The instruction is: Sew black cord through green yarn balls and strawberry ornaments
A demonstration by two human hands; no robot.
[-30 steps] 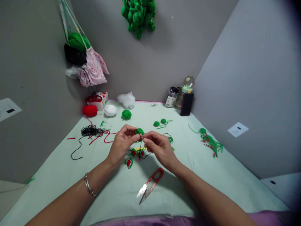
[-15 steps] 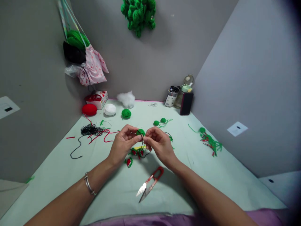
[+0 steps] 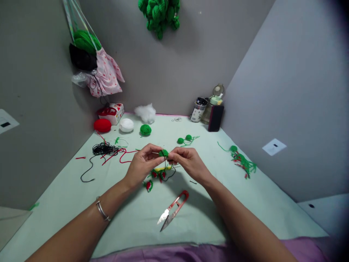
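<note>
Between the thumb and fingers of my left hand (image 3: 141,163) is a small green crocheted piece (image 3: 163,153), held above the table. My right hand (image 3: 189,162) is closed in a pinch at the piece's right side, where black yarn (image 3: 174,174) crosses it and hangs in a loop. What exactly the right fingertips grip is hidden. Below my hands lie small red, white and green crocheted pieces (image 3: 148,186) and a yellow strip (image 3: 160,169). Nearer to me, thread snips (image 3: 178,205) with red handles rest on the cloth, blades apart.
Behind are a black yarn tangle (image 3: 105,149), red (image 3: 102,125), white (image 3: 127,125) and green (image 3: 145,130) yarn balls, and stuffing (image 3: 145,113). Two green balls (image 3: 184,139), a phone (image 3: 215,118) and a pen cup (image 3: 198,110) stand farther right. Green pieces with yarn tails (image 3: 245,163) lie right.
My right hand has shifted slightly and its fingers lie flatter beside the green piece. A short dark strand shows on the table near my right wrist. The view has tilted a little.
</note>
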